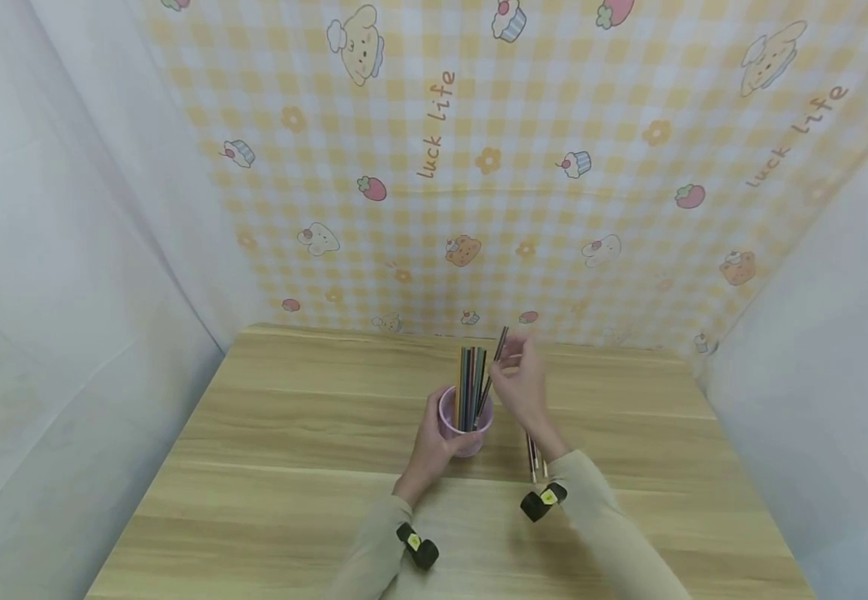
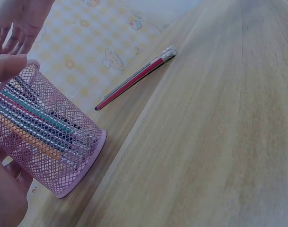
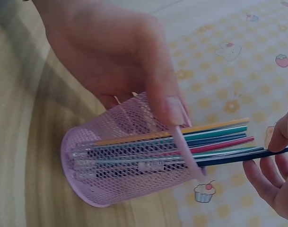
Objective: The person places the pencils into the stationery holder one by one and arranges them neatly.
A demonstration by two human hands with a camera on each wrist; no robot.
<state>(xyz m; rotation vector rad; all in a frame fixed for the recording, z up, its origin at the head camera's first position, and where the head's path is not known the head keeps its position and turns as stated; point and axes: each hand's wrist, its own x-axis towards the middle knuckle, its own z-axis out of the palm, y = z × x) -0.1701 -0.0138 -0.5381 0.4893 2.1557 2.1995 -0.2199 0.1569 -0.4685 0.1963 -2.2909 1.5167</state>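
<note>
A pink mesh pen holder (image 1: 466, 448) stands on the table, with several colored pencils (image 1: 470, 383) upright inside it. My left hand (image 1: 432, 440) grips it around the side, thumb near the rim in the right wrist view. With thumb and fingers, my right hand (image 1: 522, 385) pinches a dark pencil (image 3: 224, 158) near its upper end. That pencil leans across the rim, its lower end inside the holder. Clear tips or caps show at the lower ends of the pencils through the mesh (image 2: 73, 104).
More pencils (image 1: 532, 460) lie on the wooden table (image 1: 291, 500) beneath the right forearm; a red one (image 2: 134, 79) shows in the left wrist view. A yellow checked cloth (image 1: 524, 108) hangs behind, with white curtains (image 1: 67, 250) at the sides.
</note>
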